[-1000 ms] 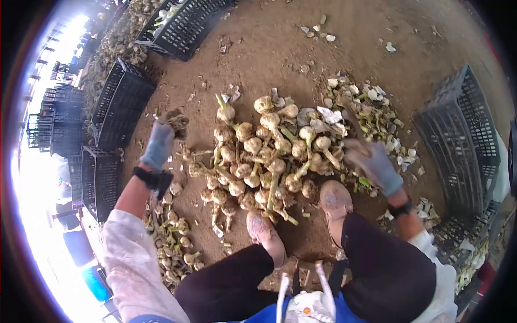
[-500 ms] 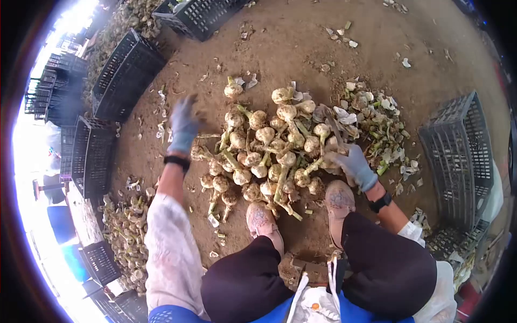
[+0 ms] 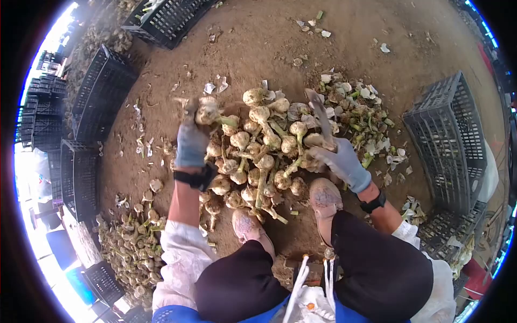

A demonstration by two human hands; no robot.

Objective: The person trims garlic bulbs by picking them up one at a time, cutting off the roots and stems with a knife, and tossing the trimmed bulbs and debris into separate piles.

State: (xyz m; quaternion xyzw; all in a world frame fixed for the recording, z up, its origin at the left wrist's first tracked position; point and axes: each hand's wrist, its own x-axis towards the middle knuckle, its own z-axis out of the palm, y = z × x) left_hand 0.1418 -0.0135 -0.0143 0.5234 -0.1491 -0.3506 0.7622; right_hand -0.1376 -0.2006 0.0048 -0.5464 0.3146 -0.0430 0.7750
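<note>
My left hand (image 3: 193,141), in a grey-blue glove, is closed on a garlic bulb (image 3: 208,111) with a green stem, above the left side of the heap. My right hand (image 3: 340,162), gloved the same way, grips a tool with a dark blade (image 3: 321,114) that points up and left. Its exact kind is hard to tell. Between the hands, a heap of dirt-covered garlic bulbs with stems (image 3: 239,140) lies on the brown ground, just beyond the shoes.
Cut stems and peelings (image 3: 366,116) lie right of the heap. A black crate (image 3: 449,145) stands at right; other crates (image 3: 102,94) line the left. More garlic (image 3: 129,250) is piled lower left. Two shoes (image 3: 326,202) (image 3: 249,225) border the heap.
My left hand has moved from the bare ground to the heap's upper left and closed on a bulb. My right hand still holds the tool. The whole view has shifted slightly.
</note>
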